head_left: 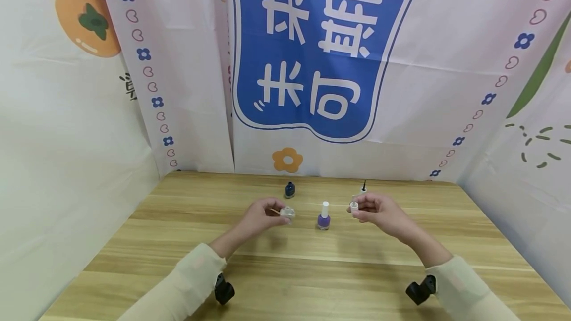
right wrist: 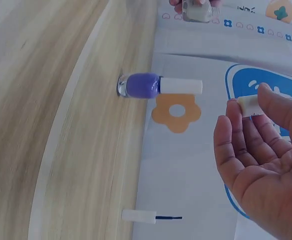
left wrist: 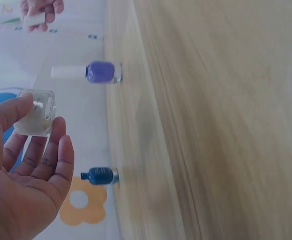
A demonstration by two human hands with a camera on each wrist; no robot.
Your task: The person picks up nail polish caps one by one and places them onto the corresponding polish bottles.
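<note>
Two hands are occupied: a clear bottle is gripped by the left hand, a white cap is pinched by the right hand. Between them, a capped purple bottle is stood on the table. Separated handling is apparently in hand; level control of the clear bottle is called for next.

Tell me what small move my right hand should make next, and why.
Perhaps stand the held cap in your right hand on the table beside the other cap: that one stands there with its dark brush upward, and the dark blue bottle stands uncapped, while your left hand holds the pale bottle. This would free that right hand.
</note>
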